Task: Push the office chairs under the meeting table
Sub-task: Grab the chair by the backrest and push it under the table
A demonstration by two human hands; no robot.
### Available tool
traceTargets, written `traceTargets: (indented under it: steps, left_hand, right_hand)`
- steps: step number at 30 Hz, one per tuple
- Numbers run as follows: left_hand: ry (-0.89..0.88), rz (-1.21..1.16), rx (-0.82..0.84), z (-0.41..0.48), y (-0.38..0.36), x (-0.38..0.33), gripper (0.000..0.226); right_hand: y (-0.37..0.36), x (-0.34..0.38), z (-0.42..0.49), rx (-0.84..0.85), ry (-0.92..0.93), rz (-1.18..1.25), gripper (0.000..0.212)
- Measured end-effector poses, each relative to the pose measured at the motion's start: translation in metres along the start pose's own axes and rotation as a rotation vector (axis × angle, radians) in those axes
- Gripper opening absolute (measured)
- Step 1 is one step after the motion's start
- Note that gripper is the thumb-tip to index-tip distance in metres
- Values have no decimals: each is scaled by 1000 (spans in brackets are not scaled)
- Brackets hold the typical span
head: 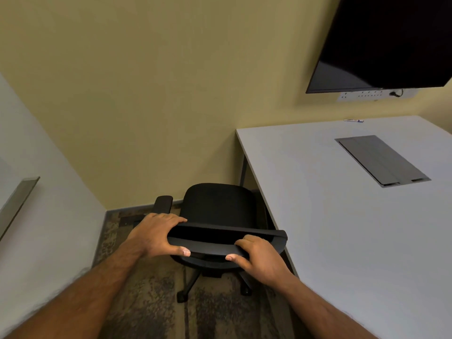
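The top edge of the backrest of a black office chair (217,209) is being gripped at its left end by the left hand (156,234), fingers curled over the front and thumb pressed against the rear face. The right part of the same edge is being gripped by the right hand (256,255) in the same way, fingers over the rim and thumb behind. The chair is being held directly ahead of the person, in the gap between a pale wall on the left and the desk (342,204) on the right, its right side lying just beside the desk's left edge and its seat still out in the open.

A patterned brown carpet (146,302) is being shown beneath the chair, and a yellow wall (159,94) behind it. A grey cable hatch (382,160) is being seen set into the white desk top, and a dark screen (386,42) is being carried on the wall above, with a white socket strip (367,95) under it.

The chair is being seen from above and behind: black padded seat, one armrest (163,203) showing on the left, black star base with castors below.
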State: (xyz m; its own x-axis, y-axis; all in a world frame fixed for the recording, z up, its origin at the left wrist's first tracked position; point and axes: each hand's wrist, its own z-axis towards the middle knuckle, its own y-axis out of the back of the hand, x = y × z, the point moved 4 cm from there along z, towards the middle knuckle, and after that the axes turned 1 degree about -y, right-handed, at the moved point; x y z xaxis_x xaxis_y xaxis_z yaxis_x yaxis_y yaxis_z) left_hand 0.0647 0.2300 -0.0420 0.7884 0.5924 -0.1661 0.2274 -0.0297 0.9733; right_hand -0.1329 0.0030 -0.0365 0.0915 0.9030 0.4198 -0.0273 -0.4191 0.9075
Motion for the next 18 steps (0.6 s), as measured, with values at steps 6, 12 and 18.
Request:
traceTargets:
  steps: [6,12,18]
  left_hand:
    - [-125,11,21,26,8,1,111]
    - [-212,25,39,50,12,-2,111]
    - [-249,40,67,66,16,-2,115]
  right_hand:
    - [15,0,-9,-286,150,-210,60]
    - [24,-30,0,-10,-267,-200,111]
    - [11,-34,0,-84,-333,-219,108]
